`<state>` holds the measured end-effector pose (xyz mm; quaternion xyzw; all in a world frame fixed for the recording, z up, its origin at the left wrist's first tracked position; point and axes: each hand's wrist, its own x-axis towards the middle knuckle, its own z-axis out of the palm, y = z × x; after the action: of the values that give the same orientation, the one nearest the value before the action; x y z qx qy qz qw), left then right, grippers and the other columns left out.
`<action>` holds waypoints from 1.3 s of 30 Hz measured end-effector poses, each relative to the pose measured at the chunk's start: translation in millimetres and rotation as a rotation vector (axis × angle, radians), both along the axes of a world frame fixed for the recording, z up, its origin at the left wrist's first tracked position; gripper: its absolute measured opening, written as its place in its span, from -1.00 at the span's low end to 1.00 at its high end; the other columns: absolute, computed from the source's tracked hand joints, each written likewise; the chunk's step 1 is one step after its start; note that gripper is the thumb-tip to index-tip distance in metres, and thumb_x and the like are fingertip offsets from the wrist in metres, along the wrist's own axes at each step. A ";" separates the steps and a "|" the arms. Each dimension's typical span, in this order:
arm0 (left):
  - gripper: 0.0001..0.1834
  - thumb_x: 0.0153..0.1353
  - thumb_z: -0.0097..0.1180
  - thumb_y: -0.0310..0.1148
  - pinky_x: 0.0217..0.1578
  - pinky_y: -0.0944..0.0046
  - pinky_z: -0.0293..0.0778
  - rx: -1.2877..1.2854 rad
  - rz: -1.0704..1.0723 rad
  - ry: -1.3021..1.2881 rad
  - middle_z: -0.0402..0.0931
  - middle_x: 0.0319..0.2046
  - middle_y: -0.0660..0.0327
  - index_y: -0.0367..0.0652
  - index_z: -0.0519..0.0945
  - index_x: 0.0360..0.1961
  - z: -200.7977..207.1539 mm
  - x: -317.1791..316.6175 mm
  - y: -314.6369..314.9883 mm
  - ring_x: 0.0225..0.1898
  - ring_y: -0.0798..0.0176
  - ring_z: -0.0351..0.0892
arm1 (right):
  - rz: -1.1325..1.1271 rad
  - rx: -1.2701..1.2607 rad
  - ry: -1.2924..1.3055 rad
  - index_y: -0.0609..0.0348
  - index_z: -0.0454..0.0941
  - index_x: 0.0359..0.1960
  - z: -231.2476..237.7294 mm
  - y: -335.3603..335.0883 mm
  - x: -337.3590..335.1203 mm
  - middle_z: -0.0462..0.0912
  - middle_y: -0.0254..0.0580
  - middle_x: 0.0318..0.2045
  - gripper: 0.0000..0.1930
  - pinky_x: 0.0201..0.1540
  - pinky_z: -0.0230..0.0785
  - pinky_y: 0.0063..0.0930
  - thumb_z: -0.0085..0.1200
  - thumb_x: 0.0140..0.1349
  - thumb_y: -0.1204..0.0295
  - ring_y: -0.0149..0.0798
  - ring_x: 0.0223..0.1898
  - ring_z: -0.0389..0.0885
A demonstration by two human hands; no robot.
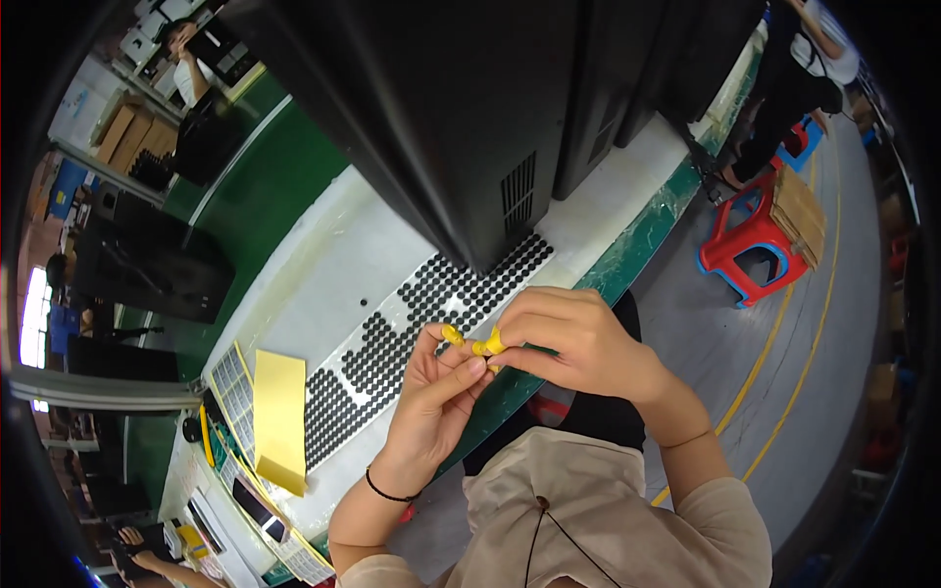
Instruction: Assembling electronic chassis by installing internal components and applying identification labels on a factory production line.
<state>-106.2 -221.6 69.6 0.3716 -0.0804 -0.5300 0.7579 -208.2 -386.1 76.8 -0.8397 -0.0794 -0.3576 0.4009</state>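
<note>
Fingertips of the left hand meet those of the right hand above the table's green edge. The left is half open, a yellow finger cot on its index tip; whether its thumb grips anything, I cannot tell. The right is pinched at another yellow cot, probably to steady that small sleeve precisely; fingers hide exactly how it sits. Both hands are held close to the torso, likely for an easy view.

Just beyond lies a sheet of round black pads, flat and lengthwise on the white tabletop, probably for easy picking; one loose pad sits apart. A tall black vented casing stands over the sheet's far end. Leftward are a yellow card and a phone; rightward, on the floor, a red stool bears cardboard.
</note>
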 end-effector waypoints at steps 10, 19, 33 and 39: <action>-0.68 0.14 0.12 -0.66 -0.18 0.40 0.48 0.078 -0.003 -0.056 0.55 -0.29 0.25 -0.08 0.37 -0.15 -5.1 -2.6 -26.9 -0.24 0.38 0.54 | -0.075 -0.039 0.018 0.18 0.62 -0.44 -13.9 -22.0 -11.3 0.61 -0.32 -0.49 -0.87 -0.50 0.39 -0.49 0.30 -0.06 0.51 -0.27 -0.45 0.59; -0.70 0.15 0.10 -0.67 -0.18 0.40 0.48 0.030 -0.053 -0.071 0.59 -0.27 0.20 -0.12 0.40 -0.13 4.9 4.7 -69.9 -0.25 0.36 0.57 | -0.161 0.127 0.011 0.22 0.61 -0.44 -3.6 -53.6 -14.6 0.63 -0.18 -0.46 -0.86 -0.39 0.41 -0.45 0.31 -0.06 0.54 -0.20 -0.43 0.60; -0.64 0.13 0.09 -0.73 -0.15 0.38 0.55 0.110 -0.237 0.008 0.59 -0.26 0.17 -0.10 0.36 -0.14 -20.5 -16.1 -83.8 -0.21 0.31 0.61 | -0.840 0.166 -0.300 0.31 0.63 -0.36 11.9 -220.0 17.6 0.61 -0.32 -0.39 -0.89 -0.38 0.33 -0.67 0.23 0.12 0.51 -0.52 -0.41 0.52; -0.63 0.12 0.10 -0.74 -0.14 0.37 0.55 0.125 -0.259 0.008 0.59 -0.26 0.18 -0.10 0.35 -0.13 -19.2 -17.6 -86.1 -0.20 0.31 0.60 | -0.816 0.126 -0.250 0.29 0.63 -0.37 18.5 -226.9 12.9 0.62 -0.32 -0.41 -0.89 -0.40 0.32 -0.67 0.23 0.12 0.50 -0.53 -0.43 0.52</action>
<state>-123.8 -307.7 50.4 0.4024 -0.0913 -0.6289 0.6590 -195.3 -613.0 95.3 -0.7264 0.2331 -0.5900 0.2645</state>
